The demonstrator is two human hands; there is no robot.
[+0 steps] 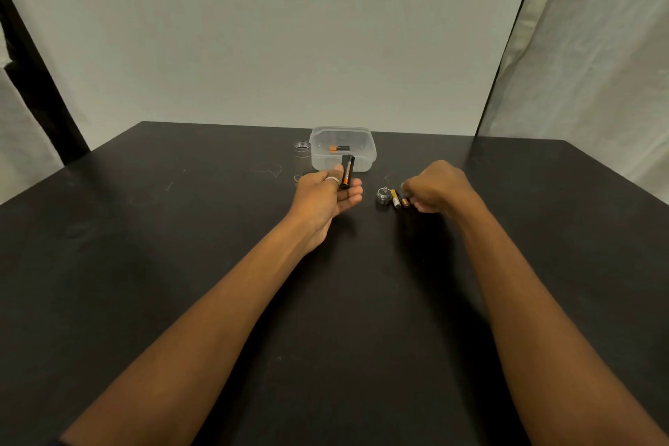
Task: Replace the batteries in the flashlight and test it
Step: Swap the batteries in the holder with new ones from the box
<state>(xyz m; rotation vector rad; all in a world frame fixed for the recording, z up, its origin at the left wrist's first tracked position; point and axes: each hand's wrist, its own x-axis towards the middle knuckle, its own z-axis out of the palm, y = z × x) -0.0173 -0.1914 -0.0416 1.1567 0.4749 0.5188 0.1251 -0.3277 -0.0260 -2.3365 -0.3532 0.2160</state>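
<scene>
My left hand [327, 194] holds a black battery holder [346, 170] upright between thumb and fingers; an orange-and-black battery shows in its side. The silver flashlight body [301, 157] stands on end behind that hand, beside a clear plastic box [362, 159] with one orange-and-black battery [339, 148] inside. My right hand [436, 188] rests on the table with curled fingers, its fingertips at two loose batteries [400, 198] lying side by side. The silver tail cap [383, 195] with its spring up sits just left of them. Whether the right hand grips a battery is hidden.
The black table [181, 264] ends at a far edge just behind the box, against a pale backdrop. A dark pole [506, 47] rises at the back right corner.
</scene>
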